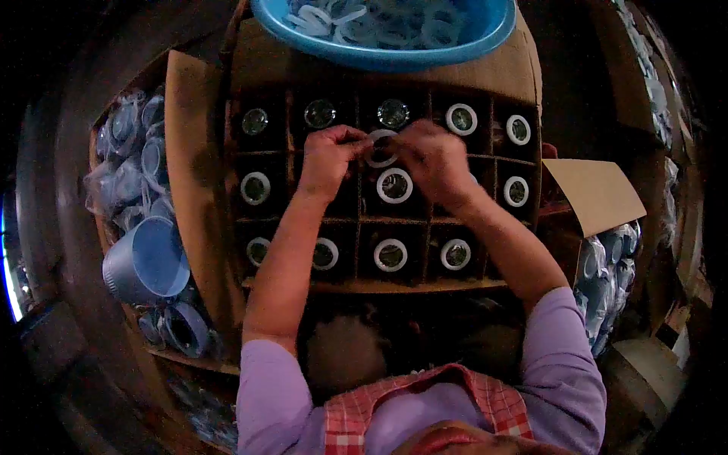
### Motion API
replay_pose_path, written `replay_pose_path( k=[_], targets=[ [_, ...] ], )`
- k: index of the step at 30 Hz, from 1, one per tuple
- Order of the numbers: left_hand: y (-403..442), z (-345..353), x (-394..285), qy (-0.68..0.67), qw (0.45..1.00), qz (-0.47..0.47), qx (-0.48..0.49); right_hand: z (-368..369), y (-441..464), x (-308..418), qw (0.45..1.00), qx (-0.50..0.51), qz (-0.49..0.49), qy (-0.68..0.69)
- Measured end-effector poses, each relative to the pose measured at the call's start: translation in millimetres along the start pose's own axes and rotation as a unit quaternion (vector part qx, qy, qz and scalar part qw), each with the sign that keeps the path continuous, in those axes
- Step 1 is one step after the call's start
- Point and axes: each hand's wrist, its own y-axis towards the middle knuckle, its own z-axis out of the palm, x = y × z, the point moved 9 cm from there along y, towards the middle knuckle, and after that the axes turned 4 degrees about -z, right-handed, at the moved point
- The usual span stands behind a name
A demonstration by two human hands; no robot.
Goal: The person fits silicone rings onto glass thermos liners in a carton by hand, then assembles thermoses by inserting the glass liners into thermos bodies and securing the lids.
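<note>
Shows left hand [327, 161] and right hand [440, 158], fingers curled nearly closed, pinching a white ring [381, 134] at opposite edges above a divided carton [379, 287]. Probably calls for light, equal pressure, keeping level, clear of neighbouring glass vessels [393, 114].

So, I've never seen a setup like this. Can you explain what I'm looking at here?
There's no machine: these are a person's bare left hand and right hand. The single picture comes from a camera worn on that person's head, looking forward and down.

Below the hands is a divided cardboard box with glass pieces in its compartments, seen from above. Many have white rims; three in the far row don't. Beyond sits a blue basin of pale rings.

The left fingers hold a white ring. The right fingers are at its other side, but too blurred to tell how they grip it.
</note>
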Motion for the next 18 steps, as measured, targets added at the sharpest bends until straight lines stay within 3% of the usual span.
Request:
replay_pose_path(
  k=[1, 3, 6, 8, 11, 14, 18],
  targets=[
    [4, 2, 4, -0.004, 0.999, -0.026, 0.020, -16, 5, -16, 0.998, -0.053, 0.022, 0.036],
    [11, 12, -5, 0.061, 0.997, 0.002, 0.045, -17, 15, -44, 0.990, -0.056, 0.038, 0.120],
    [34, 21, -8, 0.129, 0.989, 0.025, 0.063, 38, 13, -92, 0.942, 0.160, 0.164, 0.246],
    [44, 26, -12, 0.163, 0.984, 0.030, 0.065, 33, 21, -103, 0.955, 0.164, 0.155, 0.193],
    [51, 32, -24, 0.343, 0.938, 0.057, 0.019, 36, 32, -114, 0.984, 0.137, 0.088, 0.070],
    [58, 35, -34, 0.472, 0.839, 0.251, -0.105, 33, 36, -109, 0.993, 0.066, 0.043, -0.093],
    [70, 32, -30, 0.490, 0.806, 0.272, -0.190, 33, 51, -104, 0.982, 0.005, 0.059, -0.178]
  ],
)
